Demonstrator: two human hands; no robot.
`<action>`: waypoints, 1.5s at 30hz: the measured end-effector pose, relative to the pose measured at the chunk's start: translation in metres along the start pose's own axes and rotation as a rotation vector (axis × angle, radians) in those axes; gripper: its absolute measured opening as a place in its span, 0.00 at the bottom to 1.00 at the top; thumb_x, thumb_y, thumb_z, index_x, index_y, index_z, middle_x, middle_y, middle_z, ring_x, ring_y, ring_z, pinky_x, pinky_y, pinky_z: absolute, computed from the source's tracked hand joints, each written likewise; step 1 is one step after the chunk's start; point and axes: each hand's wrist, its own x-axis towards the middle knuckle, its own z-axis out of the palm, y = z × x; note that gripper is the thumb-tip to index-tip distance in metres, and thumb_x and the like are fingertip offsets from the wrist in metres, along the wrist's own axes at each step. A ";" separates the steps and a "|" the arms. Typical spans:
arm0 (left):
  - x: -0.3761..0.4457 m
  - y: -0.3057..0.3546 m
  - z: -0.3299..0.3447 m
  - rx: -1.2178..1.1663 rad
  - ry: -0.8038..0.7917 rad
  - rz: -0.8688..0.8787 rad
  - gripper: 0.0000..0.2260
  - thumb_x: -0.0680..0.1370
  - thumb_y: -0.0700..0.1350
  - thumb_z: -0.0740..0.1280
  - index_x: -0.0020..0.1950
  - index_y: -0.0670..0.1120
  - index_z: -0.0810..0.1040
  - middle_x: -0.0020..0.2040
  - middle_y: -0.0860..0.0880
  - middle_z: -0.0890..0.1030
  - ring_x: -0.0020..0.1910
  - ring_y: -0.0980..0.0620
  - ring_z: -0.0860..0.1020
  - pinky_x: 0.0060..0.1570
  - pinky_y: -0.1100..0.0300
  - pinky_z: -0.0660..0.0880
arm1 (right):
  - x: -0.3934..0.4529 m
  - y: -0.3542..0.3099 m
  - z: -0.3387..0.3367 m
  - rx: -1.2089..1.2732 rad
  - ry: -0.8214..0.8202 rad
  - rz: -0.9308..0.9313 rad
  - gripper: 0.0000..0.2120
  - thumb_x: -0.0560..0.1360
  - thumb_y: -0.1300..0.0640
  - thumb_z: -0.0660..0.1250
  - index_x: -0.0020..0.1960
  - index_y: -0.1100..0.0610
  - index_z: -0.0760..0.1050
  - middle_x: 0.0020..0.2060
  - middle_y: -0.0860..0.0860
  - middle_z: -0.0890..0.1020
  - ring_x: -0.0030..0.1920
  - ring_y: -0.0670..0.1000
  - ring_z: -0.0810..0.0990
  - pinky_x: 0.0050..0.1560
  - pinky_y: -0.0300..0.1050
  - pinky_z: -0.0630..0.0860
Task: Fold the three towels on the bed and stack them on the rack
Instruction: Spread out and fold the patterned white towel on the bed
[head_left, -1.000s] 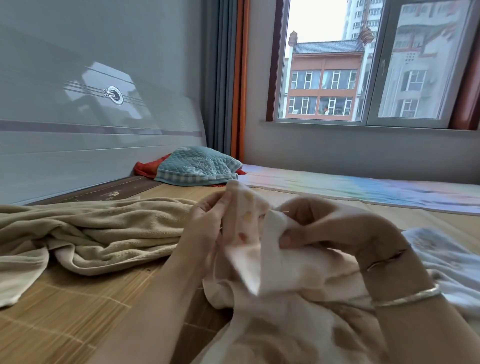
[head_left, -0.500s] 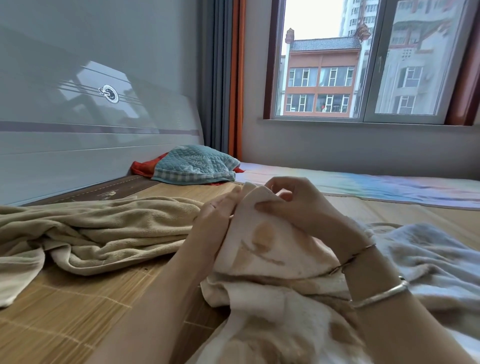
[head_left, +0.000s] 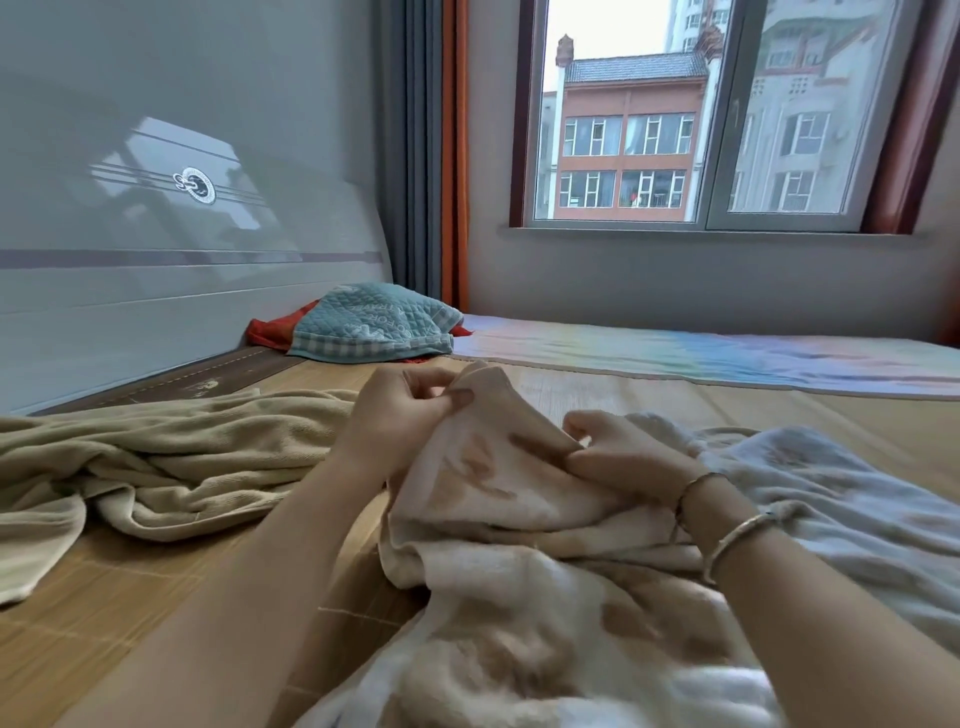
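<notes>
A cream towel with brown blotches (head_left: 498, 499) is bunched on the bed in front of me. My left hand (head_left: 400, 415) pinches its raised upper corner. My right hand (head_left: 623, 457), with bracelets on the wrist, pinches the towel's edge a little lower and to the right. A rumpled beige towel (head_left: 171, 462) lies spread out at the left. A pale grey-white towel (head_left: 841, 493) lies crumpled at the right, partly under my right forearm. No rack is in view.
The bed is covered by a bamboo mat (head_left: 104, 613). A teal quilted pillow (head_left: 374, 322) on red cloth lies by the grey headboard (head_left: 156, 249). A pastel sheet (head_left: 727, 358) runs along the far side under the window (head_left: 701, 114).
My hands have moved apart along the blotched towel's edge: the right hand slid down and to the right, while the left keeps the corner raised. The view tilted slightly.
</notes>
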 end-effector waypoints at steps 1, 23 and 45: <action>0.000 0.007 0.001 0.008 -0.013 -0.024 0.11 0.73 0.40 0.73 0.37 0.56 0.86 0.31 0.48 0.82 0.33 0.53 0.78 0.40 0.58 0.75 | -0.004 0.010 -0.008 -0.065 -0.026 0.023 0.03 0.69 0.56 0.64 0.39 0.54 0.70 0.35 0.48 0.75 0.40 0.50 0.73 0.38 0.41 0.68; 0.059 -0.006 0.073 -0.090 0.080 -0.382 0.09 0.75 0.34 0.67 0.35 0.42 0.79 0.32 0.42 0.79 0.23 0.50 0.75 0.23 0.63 0.75 | -0.014 0.046 -0.069 -0.641 0.266 -0.277 0.07 0.76 0.58 0.59 0.48 0.48 0.74 0.48 0.48 0.75 0.54 0.52 0.73 0.46 0.43 0.60; 0.055 -0.074 0.186 0.965 -0.398 -0.180 0.25 0.80 0.58 0.53 0.72 0.46 0.66 0.75 0.46 0.64 0.73 0.43 0.62 0.70 0.43 0.58 | -0.003 0.154 -0.052 -0.344 0.286 0.224 0.14 0.78 0.53 0.59 0.63 0.51 0.73 0.73 0.53 0.65 0.73 0.53 0.60 0.71 0.49 0.58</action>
